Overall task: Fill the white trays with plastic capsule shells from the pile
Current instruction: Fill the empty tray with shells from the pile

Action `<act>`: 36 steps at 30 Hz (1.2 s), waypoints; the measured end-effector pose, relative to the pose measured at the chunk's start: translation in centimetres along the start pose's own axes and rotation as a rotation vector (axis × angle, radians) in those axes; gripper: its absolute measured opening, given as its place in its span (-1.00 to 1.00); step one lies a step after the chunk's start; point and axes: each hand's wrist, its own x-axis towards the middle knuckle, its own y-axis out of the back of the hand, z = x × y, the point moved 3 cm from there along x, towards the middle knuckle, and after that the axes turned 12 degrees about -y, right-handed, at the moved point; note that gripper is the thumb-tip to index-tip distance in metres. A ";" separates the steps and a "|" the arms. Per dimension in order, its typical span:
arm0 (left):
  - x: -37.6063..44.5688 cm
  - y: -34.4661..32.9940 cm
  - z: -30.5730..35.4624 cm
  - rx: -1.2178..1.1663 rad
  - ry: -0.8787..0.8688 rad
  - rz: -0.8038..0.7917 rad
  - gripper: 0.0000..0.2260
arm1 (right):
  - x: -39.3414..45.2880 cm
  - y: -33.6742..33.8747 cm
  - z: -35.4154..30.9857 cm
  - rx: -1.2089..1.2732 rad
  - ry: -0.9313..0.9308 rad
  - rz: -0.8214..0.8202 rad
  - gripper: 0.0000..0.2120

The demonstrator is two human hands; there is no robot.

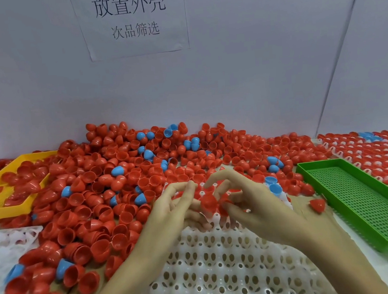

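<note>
A white tray (218, 265) with rows of round holes lies in front of me, its near holes holding nothing. A big pile of red and blue capsule shells (122, 174) covers the table behind and left of it. Both hands meet over the tray's far end. My left hand (169, 207) has curled fingers touching a red shell (208, 202). My right hand (248, 200) pinches red shells at its fingertips, with index finger raised. Blur hides the exact holds. Two blue shells (273, 186) sit at the tray's far right corner.
A green perforated tray (350, 201) lies at the right, with one loose red shell (317, 204) beside it. A filled white tray (370, 152) sits far right. A yellow tray (12, 199) with red shells is at the left; another white tray (5, 240) below it.
</note>
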 end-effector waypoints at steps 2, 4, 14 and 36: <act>-0.1 -0.2 0.2 0.082 -0.048 -0.019 -0.60 | 0.1 0.8 0.5 0.049 -0.041 0.043 -0.54; -0.3 -0.3 0.5 0.287 -0.165 -0.088 -0.69 | 0.4 2.1 1.2 0.122 -0.133 0.089 -0.62; -2.4 -2.8 -1.6 0.882 -0.283 -0.853 -0.64 | 0.1 5.0 5.0 0.222 -0.536 0.196 -0.67; -3.2 -4.1 -2.5 1.016 -0.360 -0.795 -0.61 | 0.4 4.9 5.2 -0.409 -0.376 0.059 -0.88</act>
